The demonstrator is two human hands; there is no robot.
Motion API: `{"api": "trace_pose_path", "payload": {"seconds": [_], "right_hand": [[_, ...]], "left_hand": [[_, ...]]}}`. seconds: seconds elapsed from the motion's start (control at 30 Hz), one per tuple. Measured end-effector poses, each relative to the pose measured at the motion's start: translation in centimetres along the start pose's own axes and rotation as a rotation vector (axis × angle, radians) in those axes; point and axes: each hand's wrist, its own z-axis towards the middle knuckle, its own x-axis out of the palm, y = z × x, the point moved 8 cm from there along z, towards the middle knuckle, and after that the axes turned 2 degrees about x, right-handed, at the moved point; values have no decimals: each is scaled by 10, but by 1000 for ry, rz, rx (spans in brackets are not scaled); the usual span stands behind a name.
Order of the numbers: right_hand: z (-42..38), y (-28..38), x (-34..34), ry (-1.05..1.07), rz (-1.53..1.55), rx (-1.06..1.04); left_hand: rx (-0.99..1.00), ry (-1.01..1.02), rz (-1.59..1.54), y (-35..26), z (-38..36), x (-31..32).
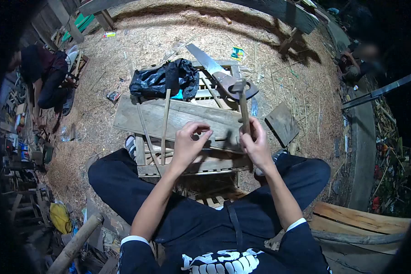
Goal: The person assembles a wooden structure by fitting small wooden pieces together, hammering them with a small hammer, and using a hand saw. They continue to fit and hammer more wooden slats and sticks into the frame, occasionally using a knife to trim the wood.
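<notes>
My right hand (pixel 256 145) is closed around a slim wooden stick (pixel 244 107), which points away from me and overlaps the saw's handle in this view. To its left, my left hand (pixel 190 142) hovers over the slatted wooden bench (pixel 194 170) with thumb and forefinger brought together. I cannot tell what small thing, if any, sits in that pinch. Beneath both hands a wide grey board (pixel 169 114) lies across the bench. A handsaw (pixel 213 68) rests behind it, blade angled to the far left. Two thin wooden strips (pixel 165 125) lean over the board's left part.
A black plastic bag (pixel 166 78) lies at the bench's far left. A square wooden piece (pixel 281 124) is on the shavings-covered ground to the right. One person (pixel 48 77) crouches at the left, another (pixel 357 64) at the far right. Planks (pixel 360 219) lie at the lower right.
</notes>
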Motion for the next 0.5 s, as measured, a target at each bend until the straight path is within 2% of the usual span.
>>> {"api": "trace_pose_path", "payload": {"seconds": [0.1,0.17,0.2,0.33,0.5], "right_hand": [[0,-3,-14,-79,-24,106],[-4,-17,-17,-74,-229,58],[-6,-25,-18,-99,-220,75],[-9,-42,-18,-94,-215,53],[-11,-57,-24,-115,-132,140]], "left_hand": [[-35,38,-32,7,0,12],[146,50,200,4,-1,18],[58,51,74,10,-2,21],[77,20,206,7,-6,27],[4,53,141,13,-8,33]]}}
